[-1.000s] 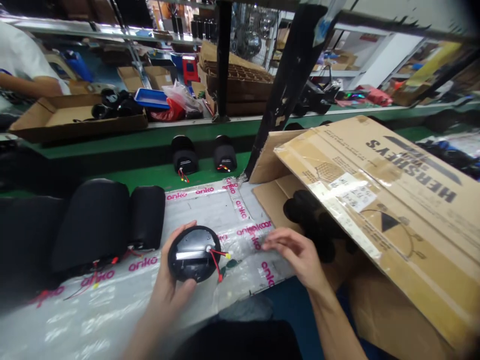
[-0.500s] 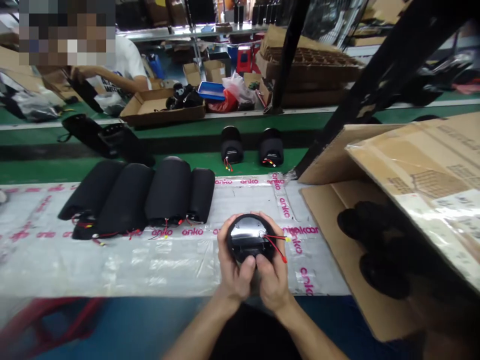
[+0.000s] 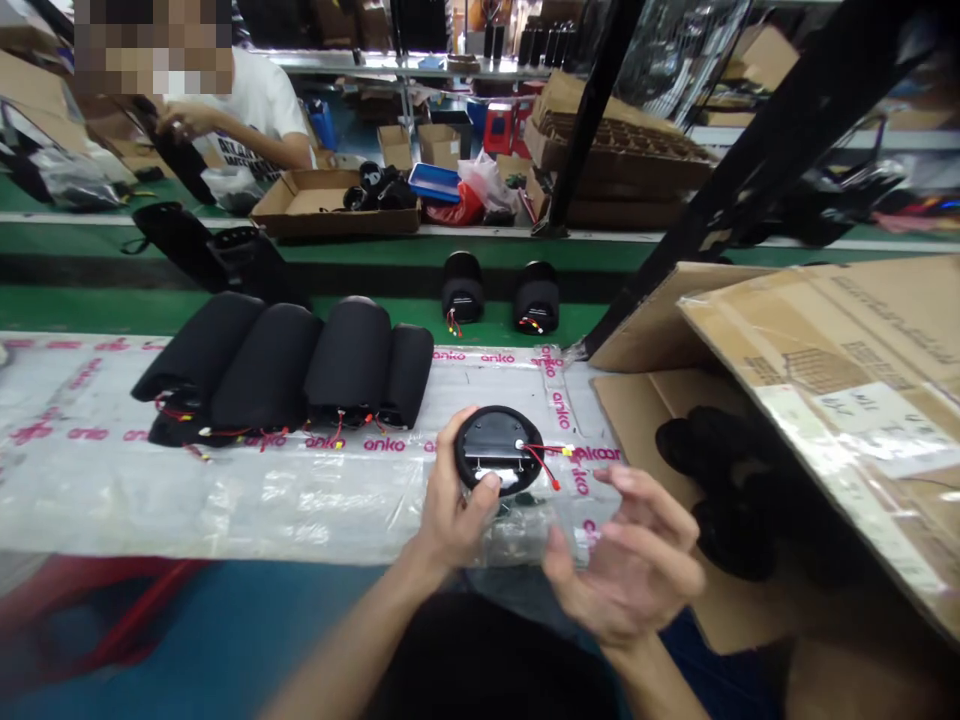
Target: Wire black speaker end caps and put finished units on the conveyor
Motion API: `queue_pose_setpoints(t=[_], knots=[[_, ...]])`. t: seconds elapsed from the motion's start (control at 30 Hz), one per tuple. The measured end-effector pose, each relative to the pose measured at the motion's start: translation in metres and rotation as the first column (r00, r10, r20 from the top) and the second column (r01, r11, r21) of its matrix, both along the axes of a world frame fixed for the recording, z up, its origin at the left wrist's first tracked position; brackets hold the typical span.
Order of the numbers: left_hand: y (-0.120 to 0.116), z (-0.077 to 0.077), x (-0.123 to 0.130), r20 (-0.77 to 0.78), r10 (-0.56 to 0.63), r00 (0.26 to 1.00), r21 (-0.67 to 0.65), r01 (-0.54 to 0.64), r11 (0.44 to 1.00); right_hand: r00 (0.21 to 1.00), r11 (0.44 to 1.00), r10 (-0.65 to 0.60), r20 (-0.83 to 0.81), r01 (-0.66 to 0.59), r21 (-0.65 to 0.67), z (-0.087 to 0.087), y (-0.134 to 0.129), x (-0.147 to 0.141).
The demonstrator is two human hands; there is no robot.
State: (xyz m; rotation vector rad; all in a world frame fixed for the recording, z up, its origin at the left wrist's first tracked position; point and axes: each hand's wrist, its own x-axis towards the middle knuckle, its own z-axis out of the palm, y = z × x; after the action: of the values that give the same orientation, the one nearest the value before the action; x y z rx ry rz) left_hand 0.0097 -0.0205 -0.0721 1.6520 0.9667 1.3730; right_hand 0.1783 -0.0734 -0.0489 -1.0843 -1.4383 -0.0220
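Note:
A round black cap-like part [image 3: 499,440] with red and yellow connector wires [image 3: 555,462] is in my left hand [image 3: 454,500], thumb over its lower edge and fingers along its left side. The part's flat face points up at me. To its right, my right hand [image 3: 626,560] is off the part, fingers curved and apart, holding nothing. Several black fabric-covered cylinders [image 3: 349,360] lie side by side to the left, wires coming from their near ends.
The plastic-covered table [image 3: 225,500] bears pink lettering. Two black cylinders [image 3: 463,285] stand on the green surface behind. At right, an open cardboard box [image 3: 810,400] holds dark round parts [image 3: 731,530]. A person [image 3: 262,110] sits across, beyond a shallow carton [image 3: 307,205].
My right hand has let go of the round part and moved right, opening its fingers. My left hand alone now holds the part. The view has shifted slightly.

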Motion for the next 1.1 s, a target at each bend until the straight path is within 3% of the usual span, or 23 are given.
queue_pose_setpoints(t=[0.1,0.2,0.3,0.37,0.43,0.53,0.6,0.77,0.87,0.93,1.0,1.03,1.07,1.1], knots=[[0.001,0.008,-0.012,-0.115,-0.039,0.993,0.048,0.045,0.998,0.963,0.997,0.029,0.268,-0.01,-0.072,0.003,-0.002,-0.001],[0.003,0.018,-0.026,-0.219,0.038,0.975,0.25,0.018,0.968,0.937,0.987,0.088,0.339,-0.037,-0.154,0.009,0.005,-0.004],[0.004,0.035,-0.042,-0.392,0.191,0.9,0.534,0.053,0.844,0.931,0.977,0.112,0.347,-0.039,-0.209,0.018,0.01,-0.005],[0.005,0.051,-0.049,-0.508,0.263,0.82,0.625,0.141,0.768,0.921,0.967,0.123,0.369,-0.029,-0.252,0.026,0.009,-0.005],[0.004,0.067,-0.052,-0.611,0.295,0.734,0.624,0.219,0.75,0.905,0.954,0.143,0.401,-0.018,-0.299,0.035,0.007,-0.004],[0.002,0.086,-0.048,-0.725,0.299,0.621,0.563,0.282,0.777,0.882,0.924,0.184,0.433,-0.006,-0.381,0.044,0.005,-0.004],[0.001,0.092,-0.045,-0.764,0.269,0.587,0.512,0.297,0.806,0.871,0.899,0.227,0.436,-0.016,-0.437,0.048,0.006,-0.005],[0.007,0.089,-0.046,-0.767,0.164,0.621,0.437,0.317,0.841,0.83,0.863,0.335,0.446,-0.08,-0.499,0.051,0.006,-0.005],[0.013,0.086,-0.051,-0.755,0.115,0.645,0.414,0.334,0.847,0.851,0.864,0.373,0.369,-0.174,-0.472,0.047,-0.004,0.017],[0.017,0.085,-0.052,-0.728,0.084,0.681,0.393,0.314,0.864,0.918,0.886,0.292,0.267,-0.155,-0.437,0.036,-0.016,0.046],[0.019,0.086,-0.049,-0.653,0.082,0.753,0.387,0.239,0.891,0.976,0.913,-0.015,0.216,0.101,-0.394,0.017,-0.031,0.082],[0.02,0.086,-0.045,-0.607,0.091,0.79,0.386,0.193,0.902,0.946,0.868,-0.231,0.23,0.307,-0.39,0.004,-0.038,0.099],[0.021,0.087,-0.04,-0.568,0.102,0.817,0.386,0.155,0.91,0.88,0.787,-0.391,0.27,0.472,-0.398,-0.01,-0.046,0.116],[0.021,0.088,-0.034,-0.547,0.103,0.831,0.381,0.137,0.914,0.827,0.712,-0.46,0.324,0.561,-0.421,-0.024,-0.052,0.13]])
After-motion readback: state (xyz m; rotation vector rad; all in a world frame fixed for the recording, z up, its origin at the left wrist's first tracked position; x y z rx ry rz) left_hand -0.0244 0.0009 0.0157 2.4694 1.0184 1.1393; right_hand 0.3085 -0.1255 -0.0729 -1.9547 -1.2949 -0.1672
